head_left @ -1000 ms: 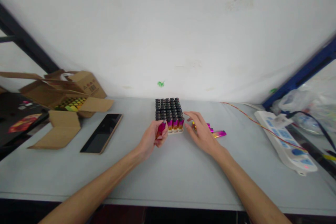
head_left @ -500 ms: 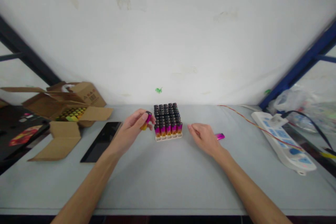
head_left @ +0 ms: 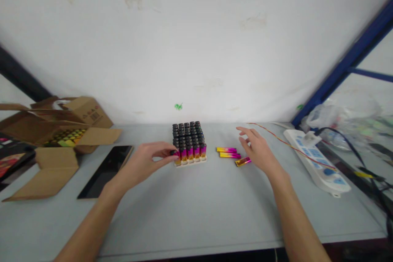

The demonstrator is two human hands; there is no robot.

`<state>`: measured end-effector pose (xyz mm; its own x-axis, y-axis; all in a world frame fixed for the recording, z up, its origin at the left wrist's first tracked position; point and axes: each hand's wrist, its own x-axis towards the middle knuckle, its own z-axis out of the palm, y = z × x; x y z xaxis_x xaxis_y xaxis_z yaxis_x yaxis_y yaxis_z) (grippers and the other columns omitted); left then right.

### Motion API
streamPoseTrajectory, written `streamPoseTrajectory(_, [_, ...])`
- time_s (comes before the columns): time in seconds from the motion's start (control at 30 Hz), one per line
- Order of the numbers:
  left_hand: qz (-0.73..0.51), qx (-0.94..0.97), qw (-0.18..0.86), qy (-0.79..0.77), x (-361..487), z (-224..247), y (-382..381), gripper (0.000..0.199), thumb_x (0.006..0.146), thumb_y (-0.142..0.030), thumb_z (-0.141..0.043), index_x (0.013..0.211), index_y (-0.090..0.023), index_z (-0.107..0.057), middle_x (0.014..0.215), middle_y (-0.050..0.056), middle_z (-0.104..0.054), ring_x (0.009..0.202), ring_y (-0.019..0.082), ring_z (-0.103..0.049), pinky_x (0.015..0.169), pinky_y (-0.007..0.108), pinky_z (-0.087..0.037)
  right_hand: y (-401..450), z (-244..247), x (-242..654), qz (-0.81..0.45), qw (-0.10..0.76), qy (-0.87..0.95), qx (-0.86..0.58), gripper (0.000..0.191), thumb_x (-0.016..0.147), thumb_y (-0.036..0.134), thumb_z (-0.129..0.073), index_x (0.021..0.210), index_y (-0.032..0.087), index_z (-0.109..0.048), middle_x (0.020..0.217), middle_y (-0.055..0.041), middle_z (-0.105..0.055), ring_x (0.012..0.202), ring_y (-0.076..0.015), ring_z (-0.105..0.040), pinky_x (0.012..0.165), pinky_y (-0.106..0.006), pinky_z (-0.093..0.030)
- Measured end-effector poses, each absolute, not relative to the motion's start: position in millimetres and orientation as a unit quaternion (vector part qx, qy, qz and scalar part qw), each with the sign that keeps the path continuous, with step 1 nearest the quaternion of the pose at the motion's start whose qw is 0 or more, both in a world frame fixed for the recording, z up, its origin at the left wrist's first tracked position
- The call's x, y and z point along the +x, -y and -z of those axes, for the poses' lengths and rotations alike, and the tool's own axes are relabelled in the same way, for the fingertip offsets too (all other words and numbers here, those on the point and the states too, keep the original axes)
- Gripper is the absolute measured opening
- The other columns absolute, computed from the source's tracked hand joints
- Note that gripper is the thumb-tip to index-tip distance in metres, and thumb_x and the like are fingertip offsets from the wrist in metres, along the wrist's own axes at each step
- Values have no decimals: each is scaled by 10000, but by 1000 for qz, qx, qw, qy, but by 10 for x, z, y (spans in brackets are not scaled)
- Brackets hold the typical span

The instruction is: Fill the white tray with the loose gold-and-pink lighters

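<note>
At the front left corner of a white rack [head_left: 192,163], my left hand [head_left: 149,161] pinches a small pink-and-yellow tube [head_left: 176,155] with a black end. It stands upright or nearly so in line with the front row; I cannot tell whether it is fully seated. Rows of similar black-ended tubes [head_left: 188,135] fill much of the rack. My right hand [head_left: 256,147] is open, fingers apart, just above and right of several loose shiny pink-and-yellow pieces [head_left: 229,155]. The closest one [head_left: 243,162] lies at an angle beside the hand, which holds nothing.
On the left are a black tablet-like slab [head_left: 106,172] and an open cardboard box [head_left: 39,163] containing yellow-and-black items [head_left: 66,137]. A white power strip [head_left: 317,163], a red-yellow wire [head_left: 279,141] and clear plastic bags [head_left: 331,123] are on the right. A wall stands behind.
My left hand has brought the tube right and down to the rack's front left corner. My right hand has opened and moved right, uncovering loose pieces. The view has shifted slightly.
</note>
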<state>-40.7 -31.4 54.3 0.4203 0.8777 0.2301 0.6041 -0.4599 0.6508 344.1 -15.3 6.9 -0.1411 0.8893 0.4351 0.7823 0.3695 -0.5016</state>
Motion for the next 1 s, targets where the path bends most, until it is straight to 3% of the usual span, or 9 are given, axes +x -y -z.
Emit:
streamPoseTrajectory(0.17, [-233, 820, 227, -471, -387, -498, 290, 271, 924, -471, -677, 979, -236, -800, 880, 4, -798, 762, 177, -737, 730, 251, -573, 129, -22, 3473, -82, 326, 745, -575, 371, 1021, 255, -469, 1361, 216, -613, 1133, -104, -679, 809, -196, -682, 817, -361, -547])
streamPoseTrajectory(0.3, [-212, 821, 237, -474, -406, -437, 263, 272, 928, -475, -658, 1011, -249, -785, 882, 1, -802, 770, 189, -742, 747, 265, -574, 116, -6, 3537, -103, 274, 740, -605, 259, 991, 272, -583, 1207, 208, -710, 1019, -83, -709, 794, -195, -683, 802, -343, -534])
streamPoseTrajectory(0.43, [-223, 821, 230, -472, -453, -332, 238, 313, 915, -480, -665, 1132, -263, -726, 913, 20, -803, 802, 220, -756, 799, 319, -588, 151, -35, 3539, -149, 232, 767, -580, 187, 936, 288, -706, 1099, 214, -758, 1075, -90, -714, 914, -217, -701, 881, -351, -527])
streamPoseTrajectory(0.6, [-231, 799, 248, -497, -483, -249, 224, 393, 900, -491, -678, 1202, -262, -576, 815, -5, -773, 736, 210, -741, 708, 306, -578, 144, -2, 3452, -192, 212, 773, -566, 320, 893, 363, -780, 1174, 213, -746, 1136, -108, -692, 1008, -247, -671, 936, -373, -512])
streamPoseTrajectory(0.7, [-243, 813, 185, -495, -460, -295, 251, 336, 850, -494, -727, 987, -236, -561, 667, -48, -679, 561, 156, -638, 566, 241, -485, 98, 50, 3407, -194, 209, 777, -561, 281, 897, 356, -773, 1120, 189, -734, 1099, -101, -674, 976, -231, -654, 900, -344, -505])
streamPoseTrajectory(0.8, [-291, 828, 37, -478, -369, -395, 325, 418, 873, -503, -691, 685, -223, -444, 513, -87, -445, 433, 96, -432, 490, 224, -342, 67, 71, 3383, -174, 188, 789, -559, 218, 874, 342, -792, 980, 171, -711, 996, -83, -670, 891, -219, -625, 803, -316, -481])
streamPoseTrajectory(0.87, [-330, 829, -19, -452, -280, -447, 388, 451, 928, -462, -629, 629, -214, -400, 508, -91, -368, 427, 76, -375, 495, 219, -317, 64, 63, 3375, -168, 178, 794, -556, 206, 912, 367, -753, 931, 172, -689, 917, -64, -672, 818, -205, -603, 748, -307, -454])
streamPoseTrajectory(1.0, [-357, 836, -10, -416, -141, -428, 464, 391, 969, -341, -587, 645, -203, -416, 522, -98, -367, 430, 55, -377, 497, 192, -319, 81, 31, 3374, -207, 195, 791, -542, 221, 972, 401, -677, 947, 182, -702, 887, -48, -693, 787, -192, -619, 724, -295, -446])
